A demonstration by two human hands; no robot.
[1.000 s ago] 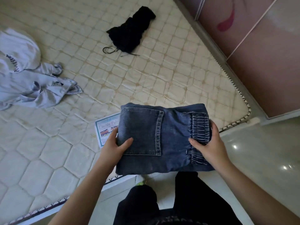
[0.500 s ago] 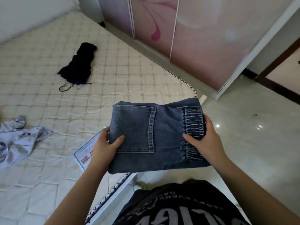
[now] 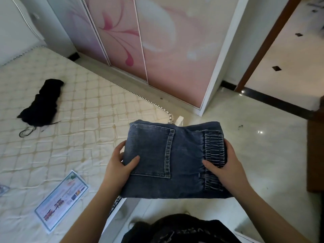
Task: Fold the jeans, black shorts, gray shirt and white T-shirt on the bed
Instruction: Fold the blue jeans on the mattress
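Observation:
The folded blue jeans (image 3: 175, 160) form a flat bundle held in the air past the mattress corner, over the shiny floor. My left hand (image 3: 119, 165) grips the bundle's left edge, thumb on the back pocket. My right hand (image 3: 226, 167) grips the right edge at the elastic waistband. The black shorts (image 3: 43, 104) lie crumpled on the mattress (image 3: 78, 120) at the left, drawstring trailing. A scrap of pale gray cloth (image 3: 2, 189) shows at the far left edge; the rest of the shirts is out of view.
A printed label (image 3: 61, 199) lies on the mattress near its front edge. Pink flowered wardrobe doors (image 3: 157, 50) stand behind the bed. A glossy tiled floor (image 3: 263, 137) spreads to the right, with a brown door frame (image 3: 268, 42) and dark furniture (image 3: 315, 155) at the far right.
The view has swung right, away from the bed; the jeans, still held in both hands, are now over the floor beyond the mattress corner. The gray shirt pile has slid out of view.

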